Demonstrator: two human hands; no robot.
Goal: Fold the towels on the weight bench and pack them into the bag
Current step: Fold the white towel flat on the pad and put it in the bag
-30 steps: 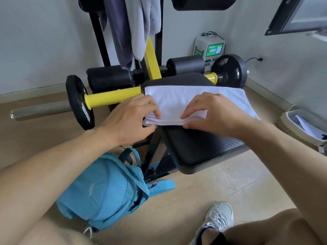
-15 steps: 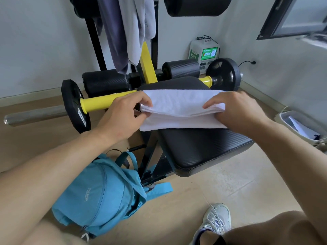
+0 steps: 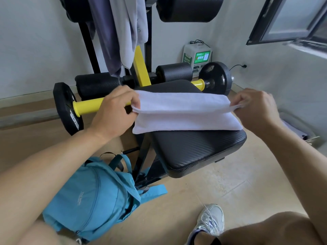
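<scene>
We fold a white towel (image 3: 184,112) on the black bench (image 3: 196,149), its upper layers pinched at each end and lifted while the bottom layer rests on the pad. At nine o'clock our left hand (image 3: 115,110) nips the towel's left edge between thumb and curled fingers; at three o'clock our right hand (image 3: 254,106) grips the right edge the same way. To fold well, we judge both ends should travel level so the edges meet squarely. The towel stretches between our hands, touching both. At seven o'clock the blue bag (image 3: 92,200) waits on the floor, well apart.
</scene>
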